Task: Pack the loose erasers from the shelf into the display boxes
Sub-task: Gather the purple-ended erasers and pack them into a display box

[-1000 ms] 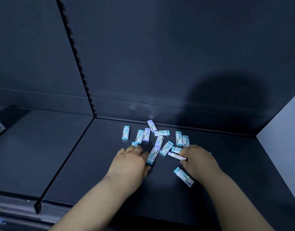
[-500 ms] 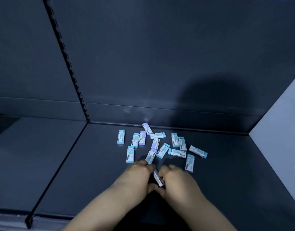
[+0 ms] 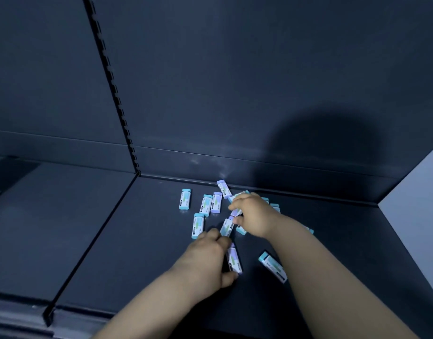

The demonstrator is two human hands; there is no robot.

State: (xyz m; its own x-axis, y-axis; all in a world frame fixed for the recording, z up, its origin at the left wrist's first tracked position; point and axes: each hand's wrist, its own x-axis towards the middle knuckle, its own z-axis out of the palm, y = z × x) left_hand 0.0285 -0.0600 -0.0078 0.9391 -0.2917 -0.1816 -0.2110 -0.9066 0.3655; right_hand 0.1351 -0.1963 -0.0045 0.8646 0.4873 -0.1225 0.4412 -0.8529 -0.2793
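Left hand (image 3: 208,258) comes in from the bottom, forearm angled up and to the right, knuckles up, fingers curled. It's got a purple-capped eraser (image 3: 234,261) pinched between the fingertips on top and the thumb (image 3: 231,277) underneath. The eraser pokes out on the hand's right side, low over the shelf (image 3: 127,253). Can't tell if it's touching the shelf or not.

Right hand (image 3: 253,216) is stretched further in, with the arm crossing up from the lower right and the palm down over the pile (image 3: 205,204) of loose erasers near the back wall (image 3: 235,94). Its fingers are bent down onto the erasers and there's a purple bit showing between forefinger and thumb. Honestly can't tell if it's gripping one or just touching.

The rest of the pile lies flat on the dark shelf. One sits alone out left, two lie side by side, and one is just beside the left fingertips. Another is tilted between the two hands and one lies right at the back edge. A teal eraser (image 3: 273,266) lies apart, just left of the right forearm. A few more are half hidden under the right hand and arm.
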